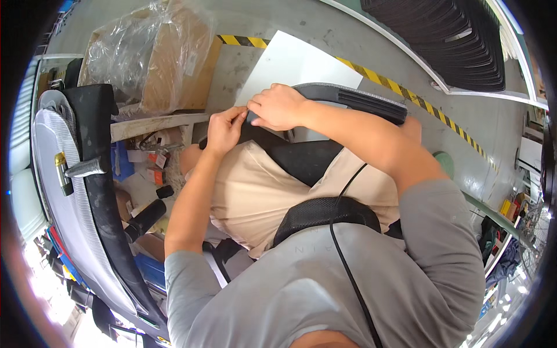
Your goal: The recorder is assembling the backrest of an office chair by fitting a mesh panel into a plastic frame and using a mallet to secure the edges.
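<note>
A curved black frame piece (371, 104) with a grey woven edge lies across my lap, its long end reaching to the right. At its left end my left hand (225, 129) pinches the edge between thumb and fingers. Close beside it, my right hand (279, 108) is closed over the same end, its fingertips almost touching the left ones. What exactly lies between the fingertips is hidden. My right forearm passes over part of the piece.
To the left, a hammer (62, 174) lies on a grey padded work surface (52, 133). Beyond my left hand stands a cardboard box (180, 64) covered in clear plastic. A white board (290, 61) is on the floor ahead. Stacked black parts (447, 46) fill a rack at far right.
</note>
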The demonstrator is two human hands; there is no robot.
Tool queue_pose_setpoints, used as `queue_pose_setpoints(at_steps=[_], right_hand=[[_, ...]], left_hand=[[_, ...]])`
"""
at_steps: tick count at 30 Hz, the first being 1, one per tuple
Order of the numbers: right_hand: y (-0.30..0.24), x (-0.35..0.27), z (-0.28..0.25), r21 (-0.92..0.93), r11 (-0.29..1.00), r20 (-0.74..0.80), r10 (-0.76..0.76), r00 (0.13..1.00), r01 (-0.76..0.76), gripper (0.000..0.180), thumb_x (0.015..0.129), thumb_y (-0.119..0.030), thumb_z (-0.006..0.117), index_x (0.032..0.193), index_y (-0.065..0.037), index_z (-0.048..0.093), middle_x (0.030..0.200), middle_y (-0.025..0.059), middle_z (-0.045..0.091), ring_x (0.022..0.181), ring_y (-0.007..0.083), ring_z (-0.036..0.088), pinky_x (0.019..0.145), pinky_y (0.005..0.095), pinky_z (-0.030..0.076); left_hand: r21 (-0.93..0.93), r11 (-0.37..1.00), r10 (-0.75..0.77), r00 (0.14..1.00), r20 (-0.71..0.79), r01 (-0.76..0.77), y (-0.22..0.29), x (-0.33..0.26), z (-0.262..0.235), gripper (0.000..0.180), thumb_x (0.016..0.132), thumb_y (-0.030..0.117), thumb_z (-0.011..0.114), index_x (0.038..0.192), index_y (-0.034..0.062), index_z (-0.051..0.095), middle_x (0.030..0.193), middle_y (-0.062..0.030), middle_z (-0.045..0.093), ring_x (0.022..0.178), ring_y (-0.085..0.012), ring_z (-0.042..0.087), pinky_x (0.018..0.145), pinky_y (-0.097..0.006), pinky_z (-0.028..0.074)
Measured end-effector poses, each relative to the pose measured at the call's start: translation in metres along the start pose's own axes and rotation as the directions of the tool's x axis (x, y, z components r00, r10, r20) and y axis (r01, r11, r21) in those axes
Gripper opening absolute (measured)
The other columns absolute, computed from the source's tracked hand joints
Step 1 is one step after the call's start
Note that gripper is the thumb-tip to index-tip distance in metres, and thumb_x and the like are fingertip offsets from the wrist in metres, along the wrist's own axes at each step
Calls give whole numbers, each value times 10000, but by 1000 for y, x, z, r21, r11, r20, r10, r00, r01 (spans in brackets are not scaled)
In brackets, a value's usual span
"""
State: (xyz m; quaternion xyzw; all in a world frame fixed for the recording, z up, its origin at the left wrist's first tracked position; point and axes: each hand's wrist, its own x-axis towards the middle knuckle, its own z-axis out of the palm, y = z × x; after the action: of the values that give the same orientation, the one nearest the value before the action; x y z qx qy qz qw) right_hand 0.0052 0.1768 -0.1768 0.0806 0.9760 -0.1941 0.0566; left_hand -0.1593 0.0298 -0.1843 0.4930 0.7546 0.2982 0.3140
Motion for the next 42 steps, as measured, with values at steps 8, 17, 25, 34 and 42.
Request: queue_pose_setpoints(at_steps=[8, 17, 25, 34, 42], right_hand=[[-5, -6, 25, -186, 983, -463, -91, 882, 4, 403, 1002, -423, 584, 1111, -43, 667, 1049, 86, 725, 947, 269, 712, 817, 421, 530], [-38, 37, 8, 132, 973, -40, 194, 980, -188, 329, 1019, -393, 551, 996, -130, 748, 915, 106, 761, 876, 323, 737, 780, 467, 532], [-32, 32, 16, 64, 995, -165, 88, 982, -79, 263, 975, -353, 605, 1017, -127, 733, 956, 78, 758, 892, 282, 720, 802, 437, 510], [-36, 37, 33, 104, 992, -221, -41, 974, 65, 498, 914, -329, 697, 1358, -118, 616, 1272, 81, 709, 1141, 255, 680, 939, 417, 526], [-206, 85, -139, 471, 717, -801, 103, 590, 514, 282, 992, -268, 648, 1158, -45, 697, 1064, 169, 716, 944, 350, 719, 793, 458, 577]], left_hand=[[137, 982, 113, 987, 117, -129, -14, -2, -36, 246, 1001, 134, 615, 1203, 29, 709, 998, -243, 712, 951, -405, 715, 803, -428, 551], [-3, 995, -97, 985, 140, 99, -30, -2, -38, 230, 1019, 166, 640, 1161, 9, 730, 955, -95, 764, 842, -126, 649, 793, -312, 518], [-138, 989, 31, 991, -129, -48, -32, -12, -11, 160, 954, 108, 686, 1045, -9, 745, 825, -193, 723, 650, -275, 678, 655, -354, 524], [541, 789, 356, 934, -17, -290, -21, -39, -21, 445, 847, 51, 658, 1282, 23, 569, 1188, -192, 706, 1055, -375, 691, 873, -444, 571], [60, 991, 120, 993, 2, -120, -94, -46, -16, 460, 1030, 309, 605, 1412, 57, 565, 1365, -147, 636, 1229, -263, 626, 1125, -376, 424]])
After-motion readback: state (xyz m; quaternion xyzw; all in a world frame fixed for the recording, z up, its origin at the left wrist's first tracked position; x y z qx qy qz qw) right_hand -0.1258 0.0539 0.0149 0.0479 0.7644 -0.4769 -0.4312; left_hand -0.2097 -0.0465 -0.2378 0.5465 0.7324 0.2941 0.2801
